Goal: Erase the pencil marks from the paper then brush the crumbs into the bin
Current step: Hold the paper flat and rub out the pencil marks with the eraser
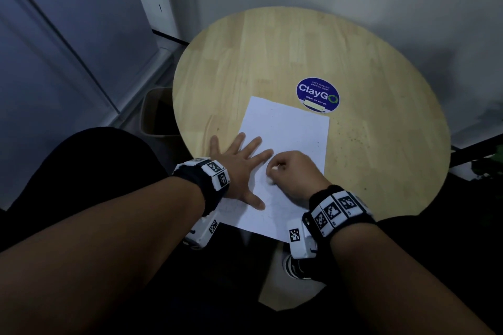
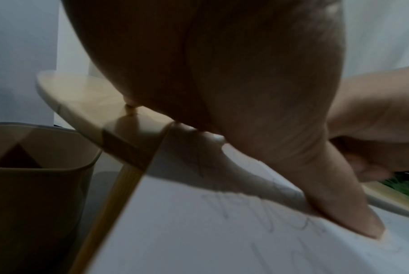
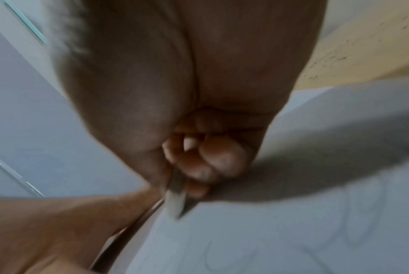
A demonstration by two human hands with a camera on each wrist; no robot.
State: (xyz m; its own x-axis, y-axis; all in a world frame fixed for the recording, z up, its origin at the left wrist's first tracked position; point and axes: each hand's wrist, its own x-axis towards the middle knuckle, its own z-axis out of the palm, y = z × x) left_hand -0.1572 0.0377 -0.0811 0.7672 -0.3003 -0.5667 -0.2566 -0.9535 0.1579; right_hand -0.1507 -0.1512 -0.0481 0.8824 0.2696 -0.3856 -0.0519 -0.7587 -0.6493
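While the left hand [image 1: 236, 163] lies flat with its fingers spread on the near left part of the paper [image 1: 288, 128], pinning the sheet to the round wooden bench [image 1: 381, 90], the right hand [image 1: 294, 171] is curled round a small white eraser [image 1: 269, 180] and presses its tip onto the sheet just beside the left fingertips. The right wrist view shows the eraser [image 3: 175, 202] pinched between thumb and fingers, its end touching the paper [image 3: 268, 231]. Faint pencil marks [image 2: 264, 213] run under and near the left thumb, toward the near edge, so the remaining work seems to lie on the person's side of the eraser, and the right hand is the one placed to reach it. The sheet's long axis points away from the person, slightly to the right. The bin [image 1: 156, 114] stands on the floor off the left rim of the bench, nearer the left hand, so crumbs would most easily be swept leftward.
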